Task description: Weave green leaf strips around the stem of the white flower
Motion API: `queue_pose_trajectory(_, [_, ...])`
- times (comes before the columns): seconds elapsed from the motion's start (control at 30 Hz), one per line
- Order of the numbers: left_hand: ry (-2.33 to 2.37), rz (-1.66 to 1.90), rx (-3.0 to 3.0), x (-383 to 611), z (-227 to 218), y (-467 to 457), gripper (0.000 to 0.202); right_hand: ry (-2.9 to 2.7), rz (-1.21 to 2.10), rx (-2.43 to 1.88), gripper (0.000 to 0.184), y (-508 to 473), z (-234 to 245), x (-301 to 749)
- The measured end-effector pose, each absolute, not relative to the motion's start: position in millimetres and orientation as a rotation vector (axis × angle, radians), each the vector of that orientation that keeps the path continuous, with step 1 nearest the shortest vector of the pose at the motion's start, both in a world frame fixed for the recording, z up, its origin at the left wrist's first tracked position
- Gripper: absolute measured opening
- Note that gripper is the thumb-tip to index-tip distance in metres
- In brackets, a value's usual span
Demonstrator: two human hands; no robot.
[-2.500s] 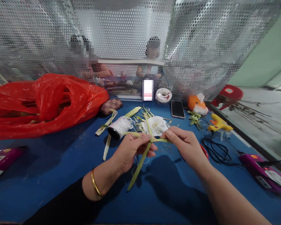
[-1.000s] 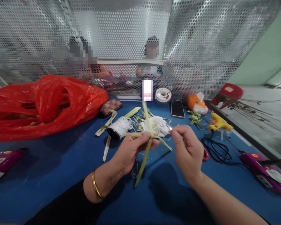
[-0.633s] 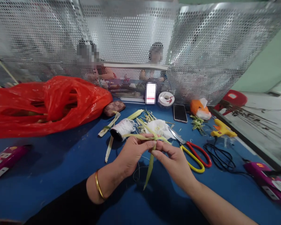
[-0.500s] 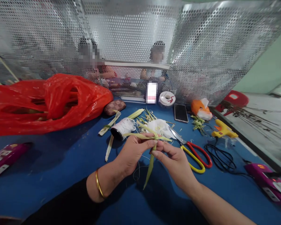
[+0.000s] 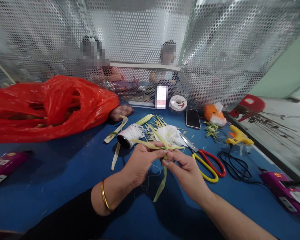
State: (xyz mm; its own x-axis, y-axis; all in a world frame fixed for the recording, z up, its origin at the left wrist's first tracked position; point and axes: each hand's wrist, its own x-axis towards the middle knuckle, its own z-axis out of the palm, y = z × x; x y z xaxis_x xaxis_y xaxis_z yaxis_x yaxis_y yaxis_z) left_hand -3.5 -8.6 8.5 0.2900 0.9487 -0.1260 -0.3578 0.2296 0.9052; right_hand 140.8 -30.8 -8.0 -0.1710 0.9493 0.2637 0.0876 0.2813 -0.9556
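Note:
Pale green leaf strips (image 5: 160, 190) meet in a knot-like crossing, with ends sticking out left, right, up and down. My left hand (image 5: 139, 163) is closed, pinching the crossing between thumb and fingers; a gold bangle is on its wrist. From the other side my right hand (image 5: 188, 171) pinches the same crossing, thumb below and fingers curled. The fingers partly hide the crossing. A loop of thin thread (image 5: 150, 176) lies beneath the hands. Just beyond them are a spool of white thread (image 5: 133, 132), a crumpled white tissue (image 5: 170, 133) and leaf scraps (image 5: 160, 123).
Red-and-yellow-handled scissors (image 5: 210, 163) lie right of my hands. Farther right are a yellow glue gun (image 5: 240, 136), its black cord and a purple power strip (image 5: 285, 191). A red plastic bag (image 5: 95, 106) fills the left. Two people sit behind the perforated screen (image 5: 140, 36).
The hanging leaf end now looks twisted and narrower just under my fingers. Both hands keep their pinch in nearly the same place. The view has shifted slightly.

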Motion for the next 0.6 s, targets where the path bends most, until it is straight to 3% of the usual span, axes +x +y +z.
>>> queue_pose_trajectory(0.2, [0.827,1.044,0.848,-3,9,-8,0.02,-1.682,0.897,-1.007,0.022,-33,-11,140])
queue_pose_trajectory(0.33, [0.856,1.051,0.811,-7,13,-7,0.019,-1.777,0.57,-1.06,0.026,-36,-8,146])
queue_pose_trajectory(0.47, [0.832,1.005,0.879,-9,15,-7,0.019,-1.703,0.197,-1.123,0.003,-29,0,158])
queue_pose_trajectory(0.6, [0.908,1.008,0.954,-7,15,-8,0.026,-1.876,0.363,-1.14,0.011,-20,1,161])
